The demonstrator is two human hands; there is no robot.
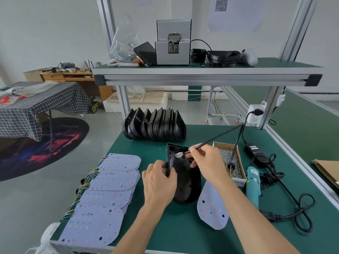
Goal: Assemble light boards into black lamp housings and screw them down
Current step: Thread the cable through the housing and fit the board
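Black lamp housing (185, 182) sits open side up, mid-bench on the green mat (183, 230), just in front of the stack of spare housings (154, 126). Left hand (158, 183) grips its left wall, thumb and fingers curled over the rim. Right hand (207, 162) pinches the black cable (216, 137) just behind the white connector (178, 154), fingers closed on it, connector tip over the far end of the housing's inside.

The light board (212, 211) tied to this cable, I think (the link is hidden behind the hand), lies just right of the housing, near side.

Handling:
- Housing: looks like rigid moulded plastic, light, smooth. It'll slide on the mat, so hold it by the side wall.
- Board: thin flat sheet. Take it by the edges, keep off the LED dots, don't bend it.
- Cable: stiff-ish and springy. Guide it close to the connector, don't pull on the plug.

Screw box (229, 162) and teal screwdriver (253, 186) lie to the right, untouched.
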